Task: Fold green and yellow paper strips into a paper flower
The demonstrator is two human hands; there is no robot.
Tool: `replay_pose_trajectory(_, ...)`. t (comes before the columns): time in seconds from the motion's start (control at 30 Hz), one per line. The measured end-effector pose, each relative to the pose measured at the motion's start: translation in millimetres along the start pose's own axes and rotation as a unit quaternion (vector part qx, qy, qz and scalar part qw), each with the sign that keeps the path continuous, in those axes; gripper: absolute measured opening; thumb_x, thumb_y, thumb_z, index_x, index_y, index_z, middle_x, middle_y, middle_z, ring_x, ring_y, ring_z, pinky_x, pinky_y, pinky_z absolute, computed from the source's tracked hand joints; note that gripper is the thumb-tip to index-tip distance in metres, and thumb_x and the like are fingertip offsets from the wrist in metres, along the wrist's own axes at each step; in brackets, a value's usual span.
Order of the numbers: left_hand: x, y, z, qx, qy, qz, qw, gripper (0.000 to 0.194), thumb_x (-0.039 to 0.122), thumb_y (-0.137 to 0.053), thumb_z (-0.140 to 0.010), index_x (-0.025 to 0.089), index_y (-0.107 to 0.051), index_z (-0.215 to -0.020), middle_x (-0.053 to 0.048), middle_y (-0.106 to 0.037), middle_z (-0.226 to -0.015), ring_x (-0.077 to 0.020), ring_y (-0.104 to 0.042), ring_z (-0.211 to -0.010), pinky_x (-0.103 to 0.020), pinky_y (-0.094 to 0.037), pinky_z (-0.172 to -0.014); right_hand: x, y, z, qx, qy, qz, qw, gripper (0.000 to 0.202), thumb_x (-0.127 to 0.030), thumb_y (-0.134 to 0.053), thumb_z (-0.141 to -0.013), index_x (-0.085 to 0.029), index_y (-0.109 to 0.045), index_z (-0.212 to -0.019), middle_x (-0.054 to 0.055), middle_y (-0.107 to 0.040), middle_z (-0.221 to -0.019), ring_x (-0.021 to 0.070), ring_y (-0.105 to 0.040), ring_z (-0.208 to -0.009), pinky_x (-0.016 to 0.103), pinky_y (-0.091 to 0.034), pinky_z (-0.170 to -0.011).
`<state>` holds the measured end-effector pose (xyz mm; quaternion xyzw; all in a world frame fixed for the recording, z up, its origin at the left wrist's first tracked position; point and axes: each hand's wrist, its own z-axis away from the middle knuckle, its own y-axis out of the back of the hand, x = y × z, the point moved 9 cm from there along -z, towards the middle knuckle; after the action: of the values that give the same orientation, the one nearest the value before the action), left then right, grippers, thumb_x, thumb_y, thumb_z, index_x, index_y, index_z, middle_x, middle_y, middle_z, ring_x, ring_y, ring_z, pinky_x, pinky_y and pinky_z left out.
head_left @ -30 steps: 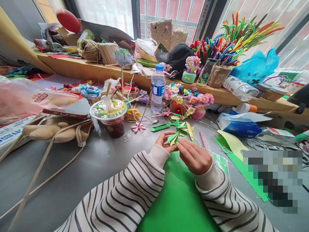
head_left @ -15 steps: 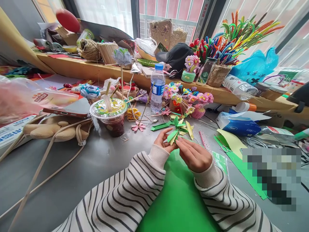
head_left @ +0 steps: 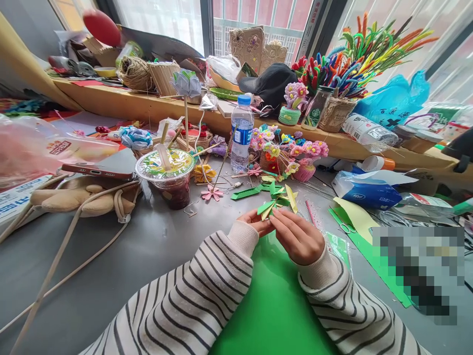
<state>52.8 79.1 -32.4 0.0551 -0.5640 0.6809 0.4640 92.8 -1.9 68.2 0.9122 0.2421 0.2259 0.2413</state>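
Between my two hands is a folded green and yellow paper piece (head_left: 266, 211), its pointed flaps spread out. My left hand (head_left: 254, 221) has its fingers closed around the left side of it. From the right, my right hand (head_left: 298, 235) pinches the same piece, fingertips close to those of the left. Just beyond lie more folded green paper strips (head_left: 247, 193) and a yellow folded strip (head_left: 291, 198). A shiny green sheet (head_left: 273, 301) covers the table under my forearms.
A lidded drink cup (head_left: 165, 170) with a straw stands to the left, behind a pink paper flower (head_left: 212, 193). A water bottle (head_left: 242, 135) is straight ahead. Scissors (head_left: 347, 228) lie on green paper (head_left: 384, 276) at right, near a blue tissue pack (head_left: 365, 190).
My left fingers have lowered and closed in more around the folded paper piece. The piece has tilted slightly down; my right hand has barely shifted.
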Motion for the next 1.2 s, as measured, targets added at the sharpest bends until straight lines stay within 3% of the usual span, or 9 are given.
replay_pose_trajectory(0.33, -1, 13.0, -6, 0.029, -0.03, -0.025, 0.999, 0.043, 0.014, -0.077, -0.033, 0.012, -0.059, -0.071, -0.002, -0.063, -0.066, -0.0136, -0.059, -0.064, -0.032, -0.044, -0.075, 4, 2, -2, 0.012, -0.022, -0.046, 0.999, 0.03, -0.004, -0.056, -0.065, -0.008, -0.056, -0.095, 0.01, -0.066, -0.084, 0.0196, -0.06, -0.085, 0.029, -0.053, -0.073)
replay_pose_trajectory(0.53, 0, 9.9, -7, 0.011, -0.064, -0.049, 0.997, 0.049, 0.018, -0.077, -0.033, 0.012, -0.056, -0.076, -0.003, -0.062, -0.069, -0.0153, -0.059, -0.066, -0.032, -0.044, -0.073, 15, 1, 0, 0.026, -0.068, -0.098, 0.993, 0.026, -0.004, -0.054, -0.067, -0.008, -0.058, -0.092, 0.013, -0.065, -0.085, 0.0187, -0.059, -0.086, 0.029, -0.052, -0.074)
replay_pose_trajectory(0.8, -1, 9.4, -7, 0.024, -0.057, -0.061, 0.996, 0.049, 0.02, -0.078, -0.031, 0.012, -0.055, -0.074, -0.003, -0.062, -0.068, -0.0148, -0.058, -0.064, -0.033, -0.044, -0.071, 12, 1, 1, 0.032, -0.062, -0.097, 0.993, 0.026, -0.003, -0.053, -0.068, -0.01, -0.057, -0.093, 0.013, -0.065, -0.084, 0.0198, -0.059, -0.085, 0.031, -0.052, -0.074)
replay_pose_trajectory(0.97, -2, 10.3, -5, 0.035, -0.014, -0.079, 0.996, 0.046, 0.014, -0.077, -0.033, 0.012, -0.056, -0.074, -0.001, -0.061, -0.065, -0.0154, -0.059, -0.066, -0.033, -0.044, -0.076, 34, -10, 3, -0.025, -0.152, -0.178, 0.972, 0.025, -0.006, -0.051, -0.071, -0.017, -0.056, -0.093, 0.006, -0.066, -0.082, 0.0132, -0.061, -0.076, 0.024, -0.052, -0.068)
replay_pose_trajectory(1.2, -11, 13.7, -9, 0.019, 0.036, -0.101, 0.994, 0.034, 0.012, -0.073, -0.044, 0.015, -0.058, -0.074, 0.0, -0.062, -0.065, -0.0134, -0.059, -0.067, -0.027, -0.046, -0.072, 61, -30, 16, -0.066, -0.305, -0.291, 0.904, 0.016, -0.016, -0.052, -0.073, -0.018, -0.057, -0.088, 0.003, -0.065, -0.08, 0.0113, -0.062, -0.071, 0.021, -0.052, -0.066)
